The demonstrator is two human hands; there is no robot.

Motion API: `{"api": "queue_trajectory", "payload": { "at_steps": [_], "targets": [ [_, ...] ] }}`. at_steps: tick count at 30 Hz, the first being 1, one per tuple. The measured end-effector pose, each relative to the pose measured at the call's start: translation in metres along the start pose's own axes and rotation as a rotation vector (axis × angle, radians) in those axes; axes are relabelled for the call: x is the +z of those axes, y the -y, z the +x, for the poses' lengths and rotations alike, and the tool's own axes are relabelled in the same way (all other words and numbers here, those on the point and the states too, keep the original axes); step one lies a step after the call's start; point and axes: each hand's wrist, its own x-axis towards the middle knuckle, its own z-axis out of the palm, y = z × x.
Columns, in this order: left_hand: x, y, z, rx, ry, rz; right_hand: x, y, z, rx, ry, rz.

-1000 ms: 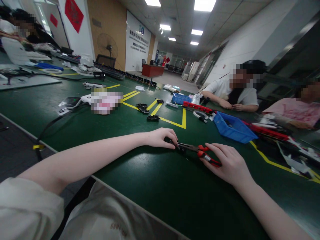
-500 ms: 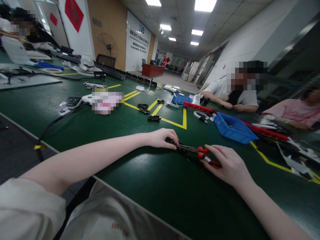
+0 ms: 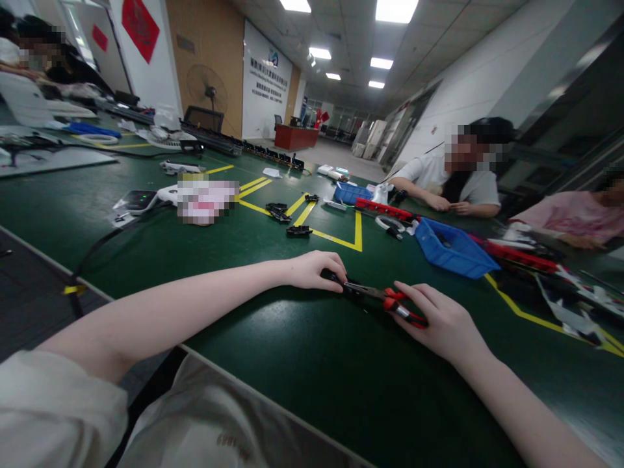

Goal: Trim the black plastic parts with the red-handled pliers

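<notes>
My left hand is closed on a small black plastic part on the green table. Its fingers hide much of that part. My right hand grips the red and black handles of long-nose pliers. The jaws point left and reach the black part beside my left fingertips. Whether the jaws pinch it, I cannot tell. A tiny pale bit lies on the table just below the jaws. Beyond my left hand lie several similar black parts.
Yellow tape marks the tabletop. At the right sit a blue bin, a smaller blue bin and a red rail. A white device with a black cable stands at the left. Co-workers sit across the table.
The whole view has shifted very slightly. Both hands, the pliers and the black part keep nearly the same position relative to each other.
</notes>
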Motion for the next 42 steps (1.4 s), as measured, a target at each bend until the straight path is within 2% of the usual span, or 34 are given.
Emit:
{"api": "queue_trajectory", "payload": {
  "at_steps": [9, 23, 31, 42],
  "targets": [
    [-0.0001, -0.0027, 0.0002, 0.010, 0.021, 0.095, -0.0039, 0.0007, 0.0039, 0.006, 0.046, -0.063],
    [0.0009, -0.0020, -0.0002, 0.031, 0.010, 0.071, -0.0046, 0.0038, 0.0040, -0.021, 0.004, -0.176],
    [-0.0012, -0.0058, -0.0004, 0.005, 0.043, 0.112, -0.0012, 0.0024, 0.0043, 0.026, 0.040, -0.174],
    [0.0003, -0.0057, -0.0003, 0.000, 0.026, 0.089, -0.0009, 0.0015, 0.0054, 0.008, 0.067, -0.140]
  ]
}}
